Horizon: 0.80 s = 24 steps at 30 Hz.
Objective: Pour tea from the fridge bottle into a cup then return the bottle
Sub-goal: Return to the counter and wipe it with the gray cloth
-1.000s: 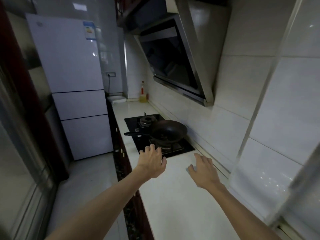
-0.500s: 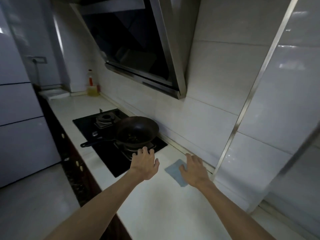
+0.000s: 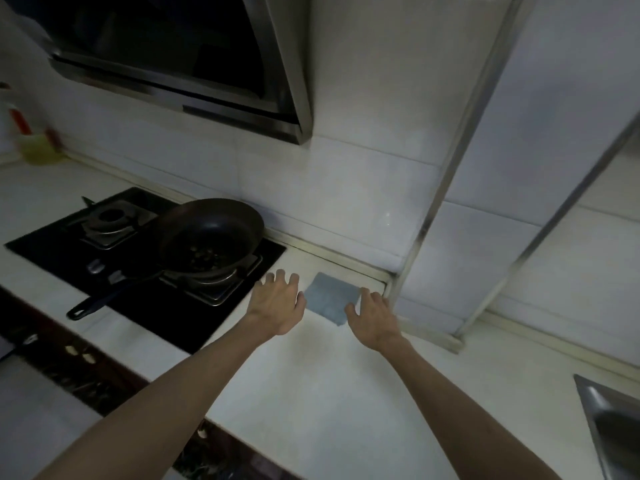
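Both my arms reach out over the white counter (image 3: 311,393). My left hand (image 3: 278,303) hovers palm down with fingers spread, just right of the black hob (image 3: 52,251). My right hand (image 3: 372,315) is also open and empty, its fingers over the near right corner of a blue-grey cloth (image 3: 329,297) lying flat by the wall. No fridge, tea bottle or cup is in view.
A dark frying pan (image 3: 207,233) sits on the hob's near burner, handle pointing toward the counter's front edge. A range hood (image 3: 194,64) hangs above. A yellow bottle with a red top (image 3: 33,143) stands far left. A steel sink corner (image 3: 609,420) shows at right.
The view has swung right and down, so the fridge has left the frame and the sink corner appeared. Both hands stay open and have come closer to the blue-grey cloth.
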Tool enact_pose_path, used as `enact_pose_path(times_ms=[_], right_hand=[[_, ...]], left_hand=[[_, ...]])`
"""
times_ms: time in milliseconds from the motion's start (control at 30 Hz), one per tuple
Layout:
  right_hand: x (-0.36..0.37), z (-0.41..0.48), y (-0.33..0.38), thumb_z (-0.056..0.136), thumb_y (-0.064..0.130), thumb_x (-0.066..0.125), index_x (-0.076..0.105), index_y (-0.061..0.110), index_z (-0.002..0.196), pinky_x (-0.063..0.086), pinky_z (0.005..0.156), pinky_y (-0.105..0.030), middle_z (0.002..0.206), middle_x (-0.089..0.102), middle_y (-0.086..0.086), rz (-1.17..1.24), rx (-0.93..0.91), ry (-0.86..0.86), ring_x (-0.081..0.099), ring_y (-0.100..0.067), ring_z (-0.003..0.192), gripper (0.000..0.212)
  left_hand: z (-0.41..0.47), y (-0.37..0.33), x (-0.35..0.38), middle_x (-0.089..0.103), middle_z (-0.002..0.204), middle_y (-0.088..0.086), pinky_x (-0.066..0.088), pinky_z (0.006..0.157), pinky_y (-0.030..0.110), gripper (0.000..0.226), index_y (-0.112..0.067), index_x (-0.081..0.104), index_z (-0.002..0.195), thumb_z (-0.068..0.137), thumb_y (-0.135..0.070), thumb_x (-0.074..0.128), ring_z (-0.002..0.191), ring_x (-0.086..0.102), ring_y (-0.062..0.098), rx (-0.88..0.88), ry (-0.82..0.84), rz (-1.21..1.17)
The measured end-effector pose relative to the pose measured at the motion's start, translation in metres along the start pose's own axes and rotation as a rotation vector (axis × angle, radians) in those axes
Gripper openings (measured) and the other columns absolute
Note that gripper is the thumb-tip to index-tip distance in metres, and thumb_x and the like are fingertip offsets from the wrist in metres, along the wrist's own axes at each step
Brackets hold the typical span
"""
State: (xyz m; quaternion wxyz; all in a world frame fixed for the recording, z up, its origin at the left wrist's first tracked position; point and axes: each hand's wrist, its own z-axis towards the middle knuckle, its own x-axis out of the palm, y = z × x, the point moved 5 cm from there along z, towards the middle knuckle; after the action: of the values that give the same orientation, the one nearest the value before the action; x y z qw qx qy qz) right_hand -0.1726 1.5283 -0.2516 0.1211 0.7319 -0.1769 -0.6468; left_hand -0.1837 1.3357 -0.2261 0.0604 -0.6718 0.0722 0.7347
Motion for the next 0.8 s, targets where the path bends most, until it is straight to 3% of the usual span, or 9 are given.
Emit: enact_pose_path(times_ms=[667,800], right_hand=[[0.106,0.138,-0.032,0.100,0.043,0.034,0.023,0.009,0.148,0.040,0.104,-0.045,0.147,0.036,-0.019,-0.005,0.052,0.181,0.040,-0.034,0.129,0.059],[0.120,0.156,-0.042,0.099,0.039,0.037,0.024,0.008,0.148,0.038,0.106,-0.045,0.146,0.035,-0.018,0.015,0.077,0.180,0.038,-0.034,0.129,0.059]], left_hand=[[0.122,0.032,0.122,0.058,0.117,0.017,0.048,0.078,0.041,0.037,-0.005,0.050,0.119,0.096,-0.032,0.038,0.103,0.055,0.031,0.041,0.159,-0.029],[0.141,0.029,0.153,0.053,0.126,0.015,0.048,0.081,0.043,0.042,-0.005,0.046,0.129,0.095,-0.029,0.039,0.113,0.049,0.031,0.064,0.206,-0.067]])
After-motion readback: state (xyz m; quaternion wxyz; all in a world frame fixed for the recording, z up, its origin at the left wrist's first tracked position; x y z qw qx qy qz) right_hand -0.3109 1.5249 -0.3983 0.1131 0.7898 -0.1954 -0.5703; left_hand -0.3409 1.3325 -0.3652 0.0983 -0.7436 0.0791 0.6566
